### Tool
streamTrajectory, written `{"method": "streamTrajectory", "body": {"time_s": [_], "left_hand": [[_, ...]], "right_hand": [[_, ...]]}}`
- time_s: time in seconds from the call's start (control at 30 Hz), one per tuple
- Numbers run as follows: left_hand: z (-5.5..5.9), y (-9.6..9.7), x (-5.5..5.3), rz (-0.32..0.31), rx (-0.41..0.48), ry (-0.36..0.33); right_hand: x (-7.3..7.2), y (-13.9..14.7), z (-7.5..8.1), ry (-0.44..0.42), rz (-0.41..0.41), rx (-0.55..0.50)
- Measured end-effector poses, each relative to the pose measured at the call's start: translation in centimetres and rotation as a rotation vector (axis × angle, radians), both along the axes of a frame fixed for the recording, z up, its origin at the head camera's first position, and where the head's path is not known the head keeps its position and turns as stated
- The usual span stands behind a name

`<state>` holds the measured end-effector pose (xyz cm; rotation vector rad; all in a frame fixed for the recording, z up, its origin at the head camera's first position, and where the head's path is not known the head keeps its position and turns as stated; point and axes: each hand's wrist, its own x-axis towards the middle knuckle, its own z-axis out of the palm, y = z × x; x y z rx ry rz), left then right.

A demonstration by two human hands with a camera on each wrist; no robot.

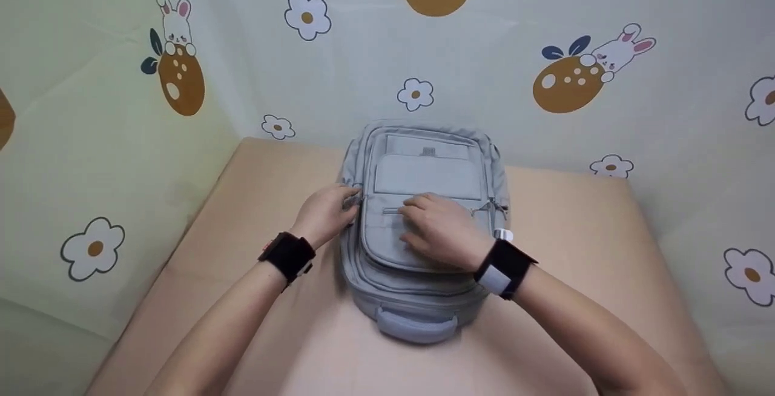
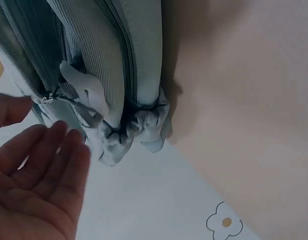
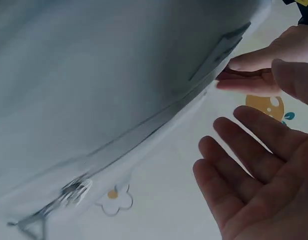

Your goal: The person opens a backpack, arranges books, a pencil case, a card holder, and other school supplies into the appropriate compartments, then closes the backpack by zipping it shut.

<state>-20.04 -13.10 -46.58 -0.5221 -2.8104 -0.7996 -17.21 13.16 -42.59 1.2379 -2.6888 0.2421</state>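
A grey backpack (image 1: 427, 235) lies front side up, its carry handle (image 1: 418, 326) toward me. At its left side is my left hand (image 1: 327, 214), close to a zipper pull (image 2: 46, 98). In the left wrist view the thumb and the loosely bent fingers stand apart, with nothing seen between them. Over the middle of the front panel hovers my right hand (image 1: 442, 229), fingers spread and slightly bent, near a short zipped slit (image 1: 391, 211). The right wrist view shows that palm bare. Another zipper pull (image 3: 74, 187) hangs on the bag's right side.
The bag rests on a peach-coloured table (image 1: 575, 250). Pale cloth with printed rabbits, oranges and flowers (image 1: 363, 63) hangs behind it and on both sides. Gathered side-pocket fabric (image 2: 144, 125) and a pale loop (image 2: 86, 87) stick out on the bag's left side.
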Motion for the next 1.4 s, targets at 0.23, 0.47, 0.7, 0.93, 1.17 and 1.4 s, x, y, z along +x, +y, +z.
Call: {"method": "streamTrajectory", "body": {"time_s": [0.23, 0.47, 0.7, 0.93, 1.17, 1.4], "left_hand": [[-0.8, 0.8, -1.0, 0.023, -0.044, 0.009], [-0.7, 0.7, -1.3, 0.06, -0.014, 0.002], [-0.5, 0.6, -1.1, 0.05, -0.034, 0.03], [-0.5, 0.5, -0.3, 0.023, -0.061, 0.077], [-0.5, 0.3, 1.3, -0.04, -0.103, 0.126], [-0.6, 0.0, 2.3, -0.091, -0.13, 0.139]], "right_hand": [[-1.5, -3.4, -0.6, -0.171, -0.013, 0.128], [-2.1, -4.1, -1.3, -0.178, -0.031, 0.19], [-2.1, -4.1, -1.5, -0.193, -0.04, 0.197], [-2.1, -4.2, -1.7, -0.22, -0.034, 0.185], [-2.1, -4.2, -1.8, -0.221, -0.039, 0.181], [-2.0, -4.3, -1.8, -0.225, -0.044, 0.189]]}}
